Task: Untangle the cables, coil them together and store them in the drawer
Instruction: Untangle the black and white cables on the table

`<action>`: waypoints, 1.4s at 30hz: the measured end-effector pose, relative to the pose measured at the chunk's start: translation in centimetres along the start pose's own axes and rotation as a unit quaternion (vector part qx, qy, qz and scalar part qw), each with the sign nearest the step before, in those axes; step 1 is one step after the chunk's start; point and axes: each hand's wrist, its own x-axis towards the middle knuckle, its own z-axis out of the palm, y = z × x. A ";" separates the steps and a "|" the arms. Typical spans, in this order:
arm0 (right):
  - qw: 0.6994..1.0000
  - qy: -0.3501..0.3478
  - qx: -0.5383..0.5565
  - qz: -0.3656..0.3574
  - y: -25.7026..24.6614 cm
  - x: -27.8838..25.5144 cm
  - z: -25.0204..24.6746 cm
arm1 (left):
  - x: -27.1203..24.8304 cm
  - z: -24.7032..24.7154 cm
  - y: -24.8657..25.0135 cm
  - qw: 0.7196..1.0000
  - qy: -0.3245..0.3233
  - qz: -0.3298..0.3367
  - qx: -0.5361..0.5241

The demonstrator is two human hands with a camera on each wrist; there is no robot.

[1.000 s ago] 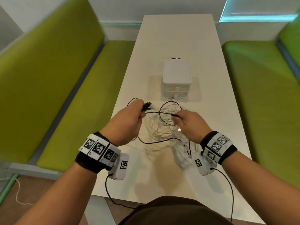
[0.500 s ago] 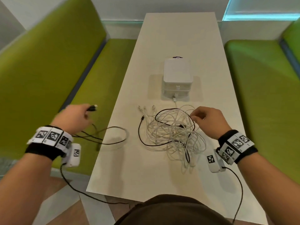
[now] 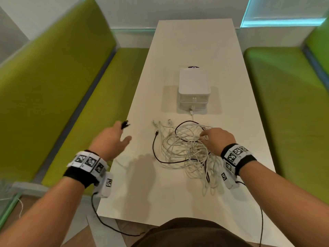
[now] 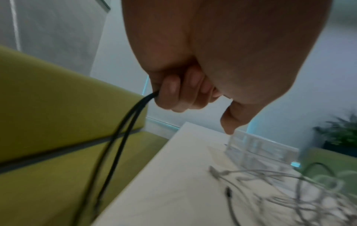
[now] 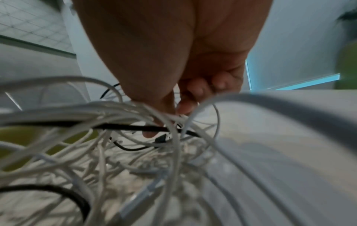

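The left hand (image 3: 110, 138) hovers over the left edge of the bench (image 3: 178, 198), its grip clenched round a doubled black cable (image 4: 123, 137) that hangs below its curled fingers (image 4: 173, 94). Right of it, the tangle of white cables (image 3: 185, 150), threaded by another black cable (image 3: 156, 154), lies mid-bench. The right hand (image 3: 217, 139) reaches into the tangle's right side, fingertips (image 5: 185, 107) pinching white strands. Farther off stands the drawer unit (image 3: 193, 90), closed.

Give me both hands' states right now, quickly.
Left hand: holding a black cable.
Right hand: fingers in the tangle of white cables; grip cannot be told.
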 end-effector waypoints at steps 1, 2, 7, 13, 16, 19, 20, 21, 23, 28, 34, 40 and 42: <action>1.000 -0.003 -0.002 0.000 0.0 0.2 0.3 | -0.3 0.5 1.1 1.000 0.001 0.021 -0.015; 1.000 -0.002 -0.003 -0.004 0.1 0.4 0.6 | -0.6 1.0 1.9 0.999 0.003 0.037 -0.031; 0.999 0.025 0.001 -0.039 0.0 0.5 0.9 | -1.6 2.1 4.4 0.990 0.008 0.084 -0.109; 0.960 0.086 0.259 -0.061 -1.6 -1.5 -3.6 | -2.5 0.9 6.3 0.939 0.032 0.171 -0.296; 0.937 0.096 0.321 -0.095 -3.4 -3.3 -5.3 | -2.7 1.0 8.4 0.890 -0.003 0.225 -0.396; 0.939 0.063 0.316 -0.121 -4.9 -4.2 -6.3 | -3.3 1.9 11.6 0.830 -0.040 0.216 -0.513; 0.936 0.042 0.323 -0.130 -5.1 -4.4 -6.6 | -3.4 2.5 12.5 0.827 -0.029 0.204 -0.523; 0.931 0.018 0.337 -0.142 -5.1 -4.7 -6.9 | -3.5 3.0 13.3 0.827 -0.015 0.182 -0.532; 0.922 -0.024 0.350 -0.164 -5.1 -5.4 -7.2 | -3.4 3.7 14.1 0.812 0.014 0.130 -0.568; 0.901 0.016 0.383 -0.203 -5.7 -6.5 -6.4 | -2.1 3.8 13.3 0.722 -0.050 0.065 -0.687; 0.898 0.030 0.377 -0.226 -5.6 -5.9 -6.4 | -2.1 5.2 12.6 0.708 -0.129 0.073 -0.690; 0.901 0.038 0.401 -0.160 -5.3 -5.4 -5.6 | -2.0 6.3 11.3 0.758 -0.139 0.106 -0.629; 0.896 0.052 0.416 -0.146 -5.5 -5.4 -5.4 | -1.9 6.0 11.0 0.789 -0.135 0.114 -0.588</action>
